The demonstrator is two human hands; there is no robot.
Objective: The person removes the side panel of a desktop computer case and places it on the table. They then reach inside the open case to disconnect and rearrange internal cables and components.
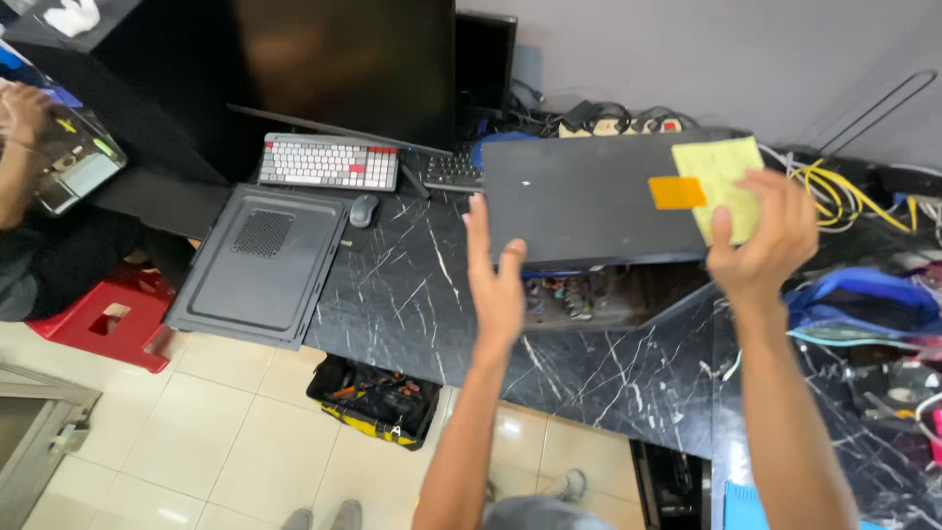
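A black desktop computer case (579, 201) lies on its side on the black marble desk (392, 304), its open side facing me with boards and wires visible inside. My left hand (496, 280) is flat and open against the case's left front edge. My right hand (760, 236) rests on the case's right end, fingers spread over a yellow paper (724, 177) with an orange sticker (677, 192) next to it.
A removed black side panel (260, 265) lies at the desk's left edge. Behind it are a white keyboard (329, 162), a mouse (363, 209) and a monitor (343, 64). A tool bag (373, 397) sits on the floor. Yellow cables (844, 191) and a blue bag (863, 299) crowd the right. Another person sits at far left.
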